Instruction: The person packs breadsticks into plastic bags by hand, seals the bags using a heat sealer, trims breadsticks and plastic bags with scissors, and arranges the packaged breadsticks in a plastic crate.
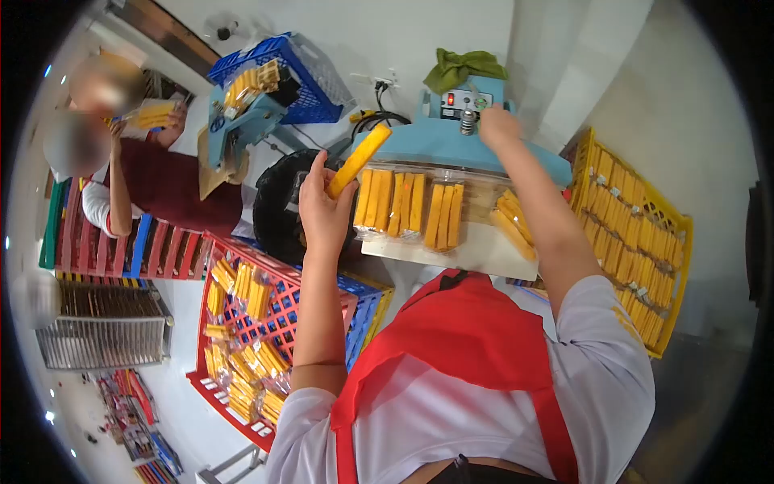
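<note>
My left hand point(322, 202): fingers closed round one yellow stick point(358, 161), tilted, above the bagged sticks. My right hand point(500, 127): at the control panel point(463, 103) of the blue sealer point(395, 149); finger opening and grip, cannot tell. Bagged sticks point(376, 199) lie along the sealer's near edge. Red crate point(286, 302) to my left, yellow crate point(683, 266) to my right, both holding more packs.

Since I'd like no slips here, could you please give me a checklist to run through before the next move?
1. Left hand gripping the yellow stick: ok.
2. Red switch on the blue sealer lit: ok.
3. Right hand away from the blue sealer: not ok, it is at the control panel.
4. Green cloth off the blue sealer: not ok, draped over its top.
5. Filled clear bags sealed: cannot tell.
</note>
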`<state>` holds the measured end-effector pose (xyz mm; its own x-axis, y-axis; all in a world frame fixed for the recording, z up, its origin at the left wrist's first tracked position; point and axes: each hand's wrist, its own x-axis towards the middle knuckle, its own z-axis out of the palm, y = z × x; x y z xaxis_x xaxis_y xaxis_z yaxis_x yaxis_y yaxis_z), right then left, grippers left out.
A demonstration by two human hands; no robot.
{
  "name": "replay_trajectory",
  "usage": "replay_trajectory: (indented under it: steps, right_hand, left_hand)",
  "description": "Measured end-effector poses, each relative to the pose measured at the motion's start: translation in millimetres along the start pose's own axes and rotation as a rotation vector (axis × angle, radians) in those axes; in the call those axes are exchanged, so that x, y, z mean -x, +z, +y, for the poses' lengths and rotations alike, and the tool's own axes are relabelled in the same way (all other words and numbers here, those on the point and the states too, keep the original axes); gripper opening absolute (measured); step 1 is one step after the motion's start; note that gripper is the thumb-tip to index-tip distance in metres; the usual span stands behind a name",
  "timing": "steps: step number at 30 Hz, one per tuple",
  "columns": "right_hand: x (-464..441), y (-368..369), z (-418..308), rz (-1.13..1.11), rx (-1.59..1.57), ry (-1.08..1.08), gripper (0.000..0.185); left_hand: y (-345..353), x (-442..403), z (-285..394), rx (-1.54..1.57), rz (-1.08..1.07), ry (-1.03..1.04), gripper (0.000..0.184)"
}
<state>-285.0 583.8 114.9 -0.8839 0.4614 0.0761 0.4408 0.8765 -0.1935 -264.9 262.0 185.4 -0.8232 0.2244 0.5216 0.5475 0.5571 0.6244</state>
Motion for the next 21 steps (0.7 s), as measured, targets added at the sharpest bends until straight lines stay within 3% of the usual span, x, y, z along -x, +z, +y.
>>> replay_trajectory:
  steps: [6,8,10,11,12,13,18,21]
  right_hand:
    - [3,0,4,0.026,-0.08,-0.024,0.025]
    - [17,-21,2,0.182,-0.308,-0.11,0.029]
    - [40,-54,-5,-0.135,-0.898,-0.106,0.034]
    - [60,-66,-4,-0.144,-0.896,-0.068,0.034]
    - [81,-80,-6,-0.326,-1.104,-0.074,0.032]
    - [97,-87,-6,-0.504,-1.313,-0.085,0.031]
    - [159,-103,63,-0.171,-1.316,0.084,0.024]
    - [223,-104,128,0.125,-1.282,0.371,0.023]
  left_hand:
    - [10,0,2,0.082,-0.067,-0.051,0.057]
    - [14,-1,-4,0.044,-0.138,0.005,0.058]
    - [21,1,6,0.036,-0.228,0.021,0.058]
    - [29,-2,17,0.021,-0.289,0.15,0.059]
    - [38,-6,29,0.011,-0.338,0.285,0.06]
    - [47,-9,41,0.024,-0.356,0.287,0.06]
    - [108,-7,96,0.256,-0.614,0.531,0.056]
    - [137,4,115,0.363,-0.545,0.618,0.049]
